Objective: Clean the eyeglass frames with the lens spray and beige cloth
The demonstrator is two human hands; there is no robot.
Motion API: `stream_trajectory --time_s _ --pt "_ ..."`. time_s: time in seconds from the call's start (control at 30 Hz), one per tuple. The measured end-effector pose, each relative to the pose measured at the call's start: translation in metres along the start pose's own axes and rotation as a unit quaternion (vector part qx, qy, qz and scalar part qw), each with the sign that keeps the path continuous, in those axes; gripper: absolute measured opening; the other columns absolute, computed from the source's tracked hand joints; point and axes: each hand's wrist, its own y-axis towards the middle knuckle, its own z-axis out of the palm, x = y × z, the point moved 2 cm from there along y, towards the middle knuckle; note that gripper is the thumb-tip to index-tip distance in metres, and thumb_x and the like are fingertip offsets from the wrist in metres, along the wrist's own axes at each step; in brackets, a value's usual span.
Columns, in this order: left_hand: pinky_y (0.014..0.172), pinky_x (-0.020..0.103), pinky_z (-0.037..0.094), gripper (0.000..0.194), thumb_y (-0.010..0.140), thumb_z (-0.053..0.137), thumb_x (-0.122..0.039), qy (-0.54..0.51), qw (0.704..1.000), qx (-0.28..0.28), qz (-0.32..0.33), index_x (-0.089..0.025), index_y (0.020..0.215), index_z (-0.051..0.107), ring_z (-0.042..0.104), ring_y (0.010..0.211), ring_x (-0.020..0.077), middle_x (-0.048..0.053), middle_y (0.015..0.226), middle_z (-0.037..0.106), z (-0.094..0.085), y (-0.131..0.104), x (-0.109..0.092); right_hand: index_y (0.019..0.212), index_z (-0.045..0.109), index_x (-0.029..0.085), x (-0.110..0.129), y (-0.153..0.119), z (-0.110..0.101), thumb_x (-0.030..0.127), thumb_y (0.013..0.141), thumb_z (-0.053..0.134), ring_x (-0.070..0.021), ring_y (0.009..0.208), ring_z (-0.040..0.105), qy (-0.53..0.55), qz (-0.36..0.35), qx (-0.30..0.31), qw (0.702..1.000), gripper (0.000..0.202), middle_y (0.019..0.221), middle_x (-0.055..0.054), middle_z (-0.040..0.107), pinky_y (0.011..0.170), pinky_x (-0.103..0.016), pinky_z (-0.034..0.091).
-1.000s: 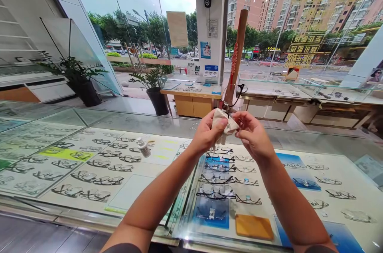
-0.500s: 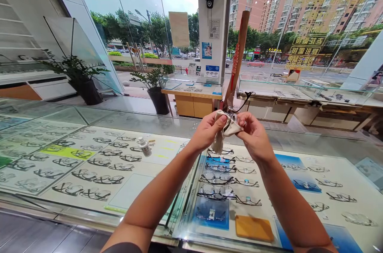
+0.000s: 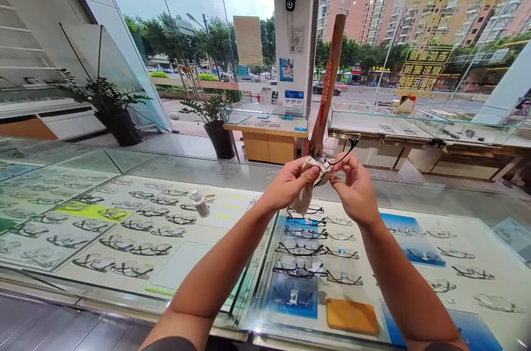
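Together, hands (image 3: pixel 291 184) (image 3: pixel 355 187) hold cloth (image 3: pixel 305 199) and, seemingly, glasses (image 3: pixel 353 144).

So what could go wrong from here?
1. Drop: the glasses are held up above the glass counter; if the left hand eased its pinch on the cloth, they might slip and fall.
2. Bending: a dark temple sticks out by the right hand, so a snag could strain it.
3. Tipping: the white bottle stands left of the left arm; a sideways sweep might knock it.
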Motion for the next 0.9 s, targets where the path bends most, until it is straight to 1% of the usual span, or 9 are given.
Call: stream_trajectory --time_s 0.1,0.27,0.33,0.43,0.57,0.67,0.73,0.83,0.9 --pt "0.073 0.028 0.038 0.054 0.095 0.073 -0.069 0.014 1.0 -0.003 0.005 -0.016 0.089 0.066 0.046 0.075 0.0138 0.001 0.082 0.056 -0.003 0.001 0.0 0.1 0.059 0.027 0.002 -0.002 0.0 0.008 0.089 0.062 -0.0214 0.105 0.058 -0.05 -0.013 0.018 0.998 0.022 0.106 -0.002 0.056 0.1 -0.04 0.046" --pt "0.074 0.028 0.04 0.052 0.097 0.072 -0.067 0.037 0.999 0.023 -0.004 -0.016 0.09 0.067 0.049 0.076 0.0144 0.002 0.083 0.059 -0.006 -0.001 -0.003 0.108 0.056 0.028 0.007 -0.005 0.003 0.003 0.084 0.057 -0.0236 0.104 0.058 -0.12 -0.022 0.025 0.992 0.035 0.11 -0.004 0.058 0.098 -0.043 0.048" --pt "0.072 0.027 0.04 0.053 0.096 0.072 -0.068 0.042 0.998 0.032 -0.016 -0.016 0.088 0.066 0.048 0.074 0.0144 0.002 0.081 0.058 -0.006 -0.002 -0.003 0.109 0.056 0.028 0.007 -0.006 0.005 0.003 0.083 0.058 -0.0242 0.105 0.058 -0.132 -0.028 0.03 0.99 0.036 0.11 -0.005 0.059 0.097 -0.043 0.049" --pt "0.07 0.027 0.04 0.055 0.095 0.072 -0.07 0.041 0.998 0.036 -0.018 -0.016 0.088 0.067 0.049 0.074 0.0148 0.002 0.081 0.059 -0.005 -0.002 -0.001 0.11 0.055 0.029 0.007 -0.008 0.01 0.006 0.087 0.058 -0.0241 0.108 0.059 -0.113 -0.029 0.057 0.991 0.033 0.113 -0.005 0.06 0.098 -0.044 0.051" --pt "0.071 0.028 0.04 0.054 0.093 0.075 -0.068 0.036 0.999 0.015 -0.012 -0.015 0.089 0.067 0.05 0.075 0.0149 0.003 0.082 0.06 -0.004 0.0 0.004 0.118 0.056 0.03 0.007 -0.012 0.015 0.007 0.09 0.059 -0.0226 0.116 0.06 -0.07 -0.005 0.068 0.995 0.036 0.125 -0.007 0.059 0.095 -0.039 0.057" --pt "0.069 0.027 0.038 0.053 0.093 0.076 -0.067 0.027 1.0 -0.004 -0.007 -0.015 0.084 0.064 0.047 0.073 0.0136 0.001 0.079 0.056 -0.003 0.002 0.007 0.124 0.055 0.031 0.009 -0.013 0.015 0.008 0.089 0.061 -0.0207 0.114 0.062 -0.035 0.029 0.058 0.997 0.042 0.128 -0.006 0.058 0.094 -0.037 0.06" --pt "0.069 0.027 0.037 0.053 0.092 0.077 -0.067 0.013 1.0 -0.019 0.001 -0.016 0.083 0.063 0.045 0.071 0.0128 0.0 0.077 0.054 -0.003 0.003 0.007 0.122 0.054 0.031 0.011 -0.013 0.015 0.009 0.088 0.063 -0.0203 0.114 0.064 -0.012 0.047 0.053 0.997 0.042 0.129 -0.005 0.059 0.099 -0.039 0.059" --pt "0.07 0.027 0.038 0.054 0.09 0.079 -0.068 -0.005 0.999 -0.054 0.005 -0.016 0.085 0.064 0.047 0.072 0.0128 0.0 0.078 0.057 -0.003 0.004 0.007 0.121 0.054 0.031 0.015 -0.013 0.015 0.008 0.085 0.064 -0.0221 0.122 0.063 -0.007 0.048 0.053 0.997 0.044 0.131 -0.005 0.06 0.111 -0.044 0.055" --pt "0.071 0.027 0.04 0.054 0.088 0.081 -0.068 -0.013 0.998 -0.064 -0.004 -0.016 0.085 0.066 0.048 0.072 0.0128 0.0 0.079 0.059 -0.004 0.004 0.006 0.124 0.054 0.032 0.017 -0.013 0.015 0.008 0.084 0.065 -0.0232 0.125 0.062 -0.012 0.051 0.055 0.997 0.048 0.132 -0.006 0.061 0.113 -0.046 0.054"
